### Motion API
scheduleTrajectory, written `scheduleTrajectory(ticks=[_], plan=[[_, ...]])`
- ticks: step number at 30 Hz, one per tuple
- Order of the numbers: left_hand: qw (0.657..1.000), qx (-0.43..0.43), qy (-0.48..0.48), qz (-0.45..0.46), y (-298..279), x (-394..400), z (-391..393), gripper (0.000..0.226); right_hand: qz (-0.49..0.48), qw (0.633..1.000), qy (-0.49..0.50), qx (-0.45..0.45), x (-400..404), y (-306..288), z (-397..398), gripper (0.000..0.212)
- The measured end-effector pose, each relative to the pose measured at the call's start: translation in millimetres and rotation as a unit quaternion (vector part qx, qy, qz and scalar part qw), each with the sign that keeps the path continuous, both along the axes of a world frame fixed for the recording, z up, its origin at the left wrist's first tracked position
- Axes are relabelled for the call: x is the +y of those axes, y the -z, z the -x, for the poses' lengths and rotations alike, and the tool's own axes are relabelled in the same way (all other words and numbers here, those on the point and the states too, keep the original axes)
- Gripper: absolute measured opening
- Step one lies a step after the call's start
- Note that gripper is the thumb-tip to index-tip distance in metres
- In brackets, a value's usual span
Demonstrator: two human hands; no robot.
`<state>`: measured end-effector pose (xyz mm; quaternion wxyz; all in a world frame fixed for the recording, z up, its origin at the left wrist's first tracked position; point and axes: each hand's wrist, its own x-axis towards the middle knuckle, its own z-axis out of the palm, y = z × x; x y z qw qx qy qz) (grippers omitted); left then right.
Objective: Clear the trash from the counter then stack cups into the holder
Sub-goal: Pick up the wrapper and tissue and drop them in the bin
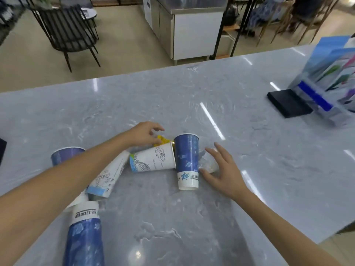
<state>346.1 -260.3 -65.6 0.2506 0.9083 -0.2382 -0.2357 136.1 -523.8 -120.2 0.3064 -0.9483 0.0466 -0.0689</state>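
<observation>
Several paper cups lie on the grey marble counter (192,217). A blue cup (187,160) stands upright in the middle, and a white printed cup (153,160) lies on its side against it. My left hand (144,134) hovers over a yellow wrapper (162,140) behind the white cup, fingers curled around it, contact unclear. My right hand (221,171) is open, fingers spread, at a crumpled clear plastic wrapper (208,162) right of the blue cup. Another white cup (109,175) and blue cups (84,233) (65,153) lie under my left arm.
A black flat box (288,102) and a clear acrylic stand with blue leaflets (330,83) sit at the counter's right end. Beyond the far edge are a black chair (65,29) and a steel cabinet (184,25).
</observation>
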Motion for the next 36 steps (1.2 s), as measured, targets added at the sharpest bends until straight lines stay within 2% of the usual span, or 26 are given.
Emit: scheduleTrajectory(ticks=[8, 15, 21, 29, 36], plan=[[0.998, -0.004, 0.050, -0.027, 26.1, -17.9, -17.8, 0.053, -0.005, 1.000, -0.020, 0.014, -2.1, 12.8, -4.4, 0.067], [1.000, 0.022, 0.019, 0.009, 26.4, -12.7, -24.1, 0.051, -0.018, 0.999, -0.001, -0.037, -1.4, 16.7, -6.5, 0.036], [0.998, 0.021, -0.028, 0.044, 21.2, 0.3, -23.0, 0.045, -0.050, 0.996, 0.069, -0.015, -9.5, 9.2, -3.4, 0.022], [0.987, 0.026, -0.095, 0.126, -1.8, 11.7, -7.9, 0.043, -0.141, 0.979, 0.143, -0.037, -16.4, -10.1, 10.0, 0.030], [0.974, 0.011, -0.132, 0.182, -40.2, 25.8, 29.6, 0.046, -0.176, 0.975, 0.119, -0.069, -0.4, -40.1, 29.8, 0.039]])
